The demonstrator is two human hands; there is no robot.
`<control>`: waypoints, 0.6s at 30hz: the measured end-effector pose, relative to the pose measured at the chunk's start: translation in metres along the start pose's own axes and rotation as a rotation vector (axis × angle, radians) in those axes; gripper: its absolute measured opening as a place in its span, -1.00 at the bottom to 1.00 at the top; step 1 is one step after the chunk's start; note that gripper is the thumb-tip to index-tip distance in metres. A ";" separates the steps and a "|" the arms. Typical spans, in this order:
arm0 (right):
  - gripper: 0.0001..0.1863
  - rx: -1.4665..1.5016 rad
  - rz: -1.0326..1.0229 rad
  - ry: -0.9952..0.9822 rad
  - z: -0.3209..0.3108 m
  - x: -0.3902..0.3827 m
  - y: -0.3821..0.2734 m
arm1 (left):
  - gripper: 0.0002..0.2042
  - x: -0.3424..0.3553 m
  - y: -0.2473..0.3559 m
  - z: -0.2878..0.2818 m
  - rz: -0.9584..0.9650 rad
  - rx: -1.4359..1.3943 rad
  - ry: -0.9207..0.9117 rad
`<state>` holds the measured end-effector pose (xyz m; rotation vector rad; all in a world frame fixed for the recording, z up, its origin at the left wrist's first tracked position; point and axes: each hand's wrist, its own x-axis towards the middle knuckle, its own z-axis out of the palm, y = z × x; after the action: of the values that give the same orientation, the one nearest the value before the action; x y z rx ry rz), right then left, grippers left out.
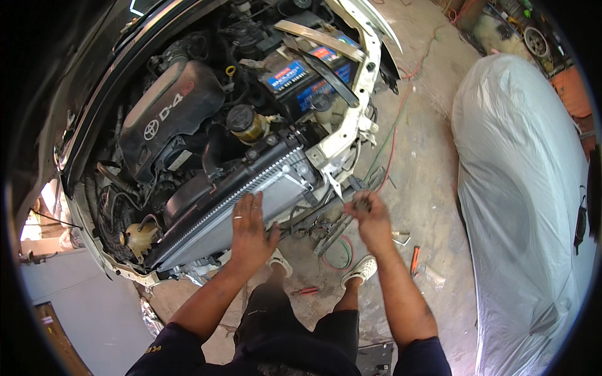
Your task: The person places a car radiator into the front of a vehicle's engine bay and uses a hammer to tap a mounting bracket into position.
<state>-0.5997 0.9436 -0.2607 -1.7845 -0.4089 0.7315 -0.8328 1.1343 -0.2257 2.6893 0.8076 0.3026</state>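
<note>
My left hand [251, 229] lies with its fingers stretched out against the grey finned panel [210, 235] at the front of the open engine bay, a ring on one finger. A black radiator top [216, 188] runs along that panel's upper edge. Out to the right, my right hand [371, 219] has its fingers curled together beside the front body frame [342, 147]. Something small and dark may be between those fingers, but blur hides its kind. A pointed white metal bracket [332, 185] hangs just left of that hand.
The engine cover [169, 116], a battery [298, 78] and a wooden strip [320, 39] are in the bay. At right stands a vehicle under a grey cover [520, 188]. An orange-handled tool [415, 260], a red-handled tool [306, 291] and hoses [406, 78] lie on the floor.
</note>
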 end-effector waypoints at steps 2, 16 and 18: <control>-0.76 0.192 -0.027 0.003 -0.006 0.039 -0.033 | -0.17 0.001 -0.022 0.000 0.040 0.052 -0.016; -0.78 -0.963 -0.830 0.137 0.141 0.282 -0.153 | -0.09 0.000 -0.037 0.026 -0.040 0.064 0.000; -0.73 -0.974 -0.796 0.097 0.144 0.292 -0.150 | -0.09 0.001 -0.035 0.024 -0.056 0.050 -0.013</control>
<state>-0.4636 1.2739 -0.2292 -2.2354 -1.4785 -0.1887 -0.8422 1.1570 -0.2604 2.7063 0.8963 0.2548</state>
